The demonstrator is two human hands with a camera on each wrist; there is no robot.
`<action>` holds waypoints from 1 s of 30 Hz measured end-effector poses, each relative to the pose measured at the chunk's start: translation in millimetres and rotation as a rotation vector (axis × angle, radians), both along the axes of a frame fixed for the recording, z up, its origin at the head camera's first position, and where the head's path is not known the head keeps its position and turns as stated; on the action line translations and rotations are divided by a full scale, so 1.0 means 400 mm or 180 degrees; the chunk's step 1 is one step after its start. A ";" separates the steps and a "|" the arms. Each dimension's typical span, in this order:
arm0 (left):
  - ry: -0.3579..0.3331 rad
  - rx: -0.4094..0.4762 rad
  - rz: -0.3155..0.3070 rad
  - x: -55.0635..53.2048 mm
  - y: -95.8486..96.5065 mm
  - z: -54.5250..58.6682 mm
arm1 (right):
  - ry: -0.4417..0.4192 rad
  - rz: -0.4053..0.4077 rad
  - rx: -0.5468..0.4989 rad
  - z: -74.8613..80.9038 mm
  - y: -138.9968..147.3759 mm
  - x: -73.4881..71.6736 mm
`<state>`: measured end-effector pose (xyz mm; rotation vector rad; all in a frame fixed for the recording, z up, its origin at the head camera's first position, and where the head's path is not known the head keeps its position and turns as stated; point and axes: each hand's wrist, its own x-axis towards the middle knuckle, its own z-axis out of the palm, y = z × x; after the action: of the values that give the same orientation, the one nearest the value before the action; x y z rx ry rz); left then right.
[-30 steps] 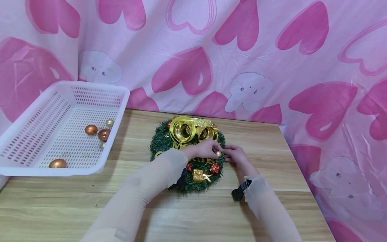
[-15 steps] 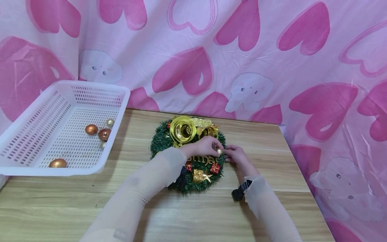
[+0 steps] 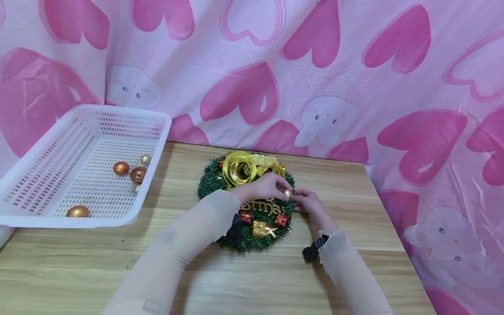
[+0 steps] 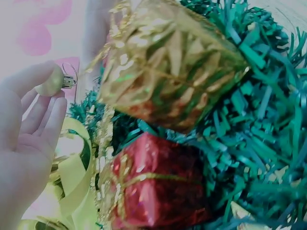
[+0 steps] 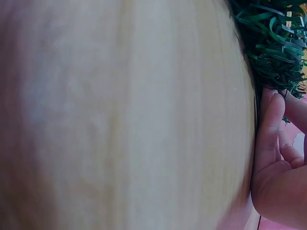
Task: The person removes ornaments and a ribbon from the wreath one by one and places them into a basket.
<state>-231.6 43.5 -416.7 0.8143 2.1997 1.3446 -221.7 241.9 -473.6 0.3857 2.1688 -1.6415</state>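
The left hand is carrying the small gold bauble a little farther toward the far side, and that is the main change. The bauble is sitting above the right part of the wreath, just beside the right hand. The left wrist view is showing it being pinched between thumb and fingers, its metal cap and wire loop pointing outward, so it is evidently not being fastened yet.

The right hand is pinching the greenery at the wreath's right edge; whether a single strand is being caught there, one cannot tell.

Compared with the frame from a second ago, the left hand is lying less over the gold lettering, and more of its letters are showing. The right hand is keeping its place. On the left, the white basket is holding its loose baubles, among them a copper bauble, in the same arrangement.
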 end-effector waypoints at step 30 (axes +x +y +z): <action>-0.0041 0.0167 0.0327 -0.005 -0.127 0.084 | 0.0010 0.0032 0.0056 0.000 0.002 0.001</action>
<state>-233.8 -7.2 -383.3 0.7178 2.2320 1.4578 -221.3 242.6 -473.6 0.3771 2.1854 -1.6198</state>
